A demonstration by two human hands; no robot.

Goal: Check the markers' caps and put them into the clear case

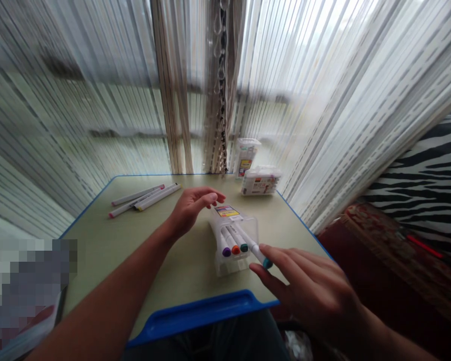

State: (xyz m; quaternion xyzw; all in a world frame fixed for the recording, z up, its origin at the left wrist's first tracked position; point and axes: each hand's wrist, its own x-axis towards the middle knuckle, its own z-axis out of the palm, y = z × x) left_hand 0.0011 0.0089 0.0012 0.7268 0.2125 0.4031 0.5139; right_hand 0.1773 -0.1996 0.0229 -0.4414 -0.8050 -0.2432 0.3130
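So, far left: loose markers (pixel 143 198) on the desk (pixel 165 281). Left hand (pixel 190 208) beside the clear case's (pixel 233 220) far end, fingers loosely bent, seemingly empty. Case lies mid-desk, mouth to near side. Teal-capped marker (pixel 253 245) slants out at right of the mouth. Right hand (pixel 311 281): thumb and index slightly parted around its cap end; can't tell grip. Step looks like handling that marker at the mouth; next move probably calls for a straight line, case steadied.
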